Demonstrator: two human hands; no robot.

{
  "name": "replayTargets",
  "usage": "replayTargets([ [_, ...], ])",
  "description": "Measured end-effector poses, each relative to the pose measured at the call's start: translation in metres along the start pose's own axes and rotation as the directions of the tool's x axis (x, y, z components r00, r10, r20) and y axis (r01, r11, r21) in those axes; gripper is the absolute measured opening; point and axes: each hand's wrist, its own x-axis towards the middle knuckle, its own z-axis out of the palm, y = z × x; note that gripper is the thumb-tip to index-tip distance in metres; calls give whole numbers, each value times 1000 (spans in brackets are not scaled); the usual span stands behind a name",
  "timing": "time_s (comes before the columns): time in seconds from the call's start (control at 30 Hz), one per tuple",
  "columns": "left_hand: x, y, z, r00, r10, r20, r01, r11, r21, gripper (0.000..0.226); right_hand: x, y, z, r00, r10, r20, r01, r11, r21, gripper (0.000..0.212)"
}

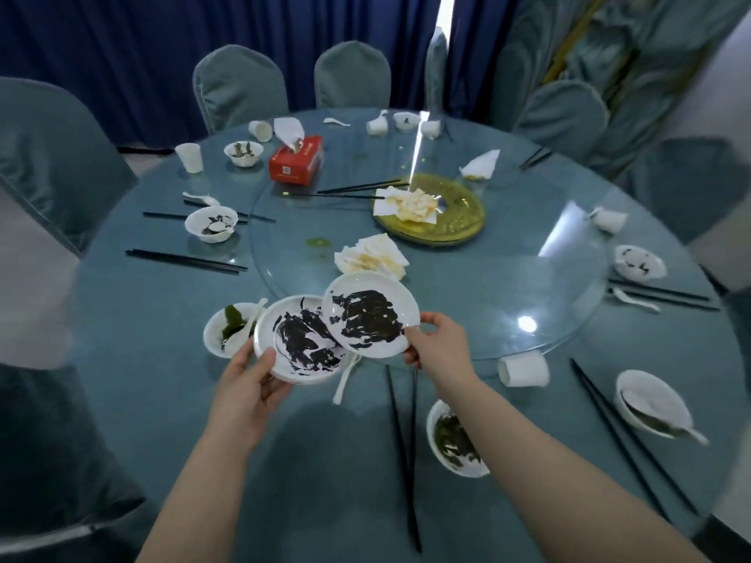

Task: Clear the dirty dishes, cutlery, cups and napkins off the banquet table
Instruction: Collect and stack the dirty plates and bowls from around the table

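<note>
Head view. The left hand [248,384] grips the near rim of a white plate [302,343] smeared with dark sauce, thumb curled over the lip and fingers underneath. The right hand [437,347] pinches the right rim of a second smeared plate [367,314], whose left edge overlaps the first plate from above; both are held over the near part of the round banquet table [170,420]. The step in hand appears to be stacking. To do it well, slide the upper plate level and centred onto the lower one before letting go, keeping the thumb clear of the sauce. On the table: a bowl of greens [227,331] just left of the plates, black chopsticks [400,453] below them, crumpled napkins [372,256] beyond.
</note>
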Motion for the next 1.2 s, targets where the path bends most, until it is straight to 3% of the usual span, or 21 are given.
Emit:
replayTargets([
  [0.23, 5, -13, 99, 976, -52, 211, 32, 995, 99, 34, 11, -9, -58, 997, -72, -14, 71, 996, -54, 26],
  [0.33, 5, -26, 141, 958, -87, 272, 51, 989, 138, 31, 18, -7, -85, 997, 21, 72, -26, 997, 74, 41],
  [0.43, 10, -39, 177, 940, -122, 320, 62, 980, 190, 32, 33, -3, -115, 989, 138, 44, -145, 958, 246, 50],
  [0.57, 23, -54, 216, 909, -219, 354, 128, 956, 264, 35, 58, 2, -154, 947, 306, 96, -320, 897, 305, 21],
  [0.77, 46, -77, 260, 935, -273, 225, 195, 928, 316, 20, 117, 26, -193, 920, 380, 99, -392, 872, 294, 32],
  [0.9, 60, -88, 272, 950, -285, 129, 233, 919, 318, 30, 157, 45, -201, 914, 405, 18, -393, 876, 280, 36],
  [1.2, 73, -98, 262, 963, -267, 28, 247, 923, 295, 23, 204, 63, -189, 913, 393, -108, -371, 911, 181, 33],
])
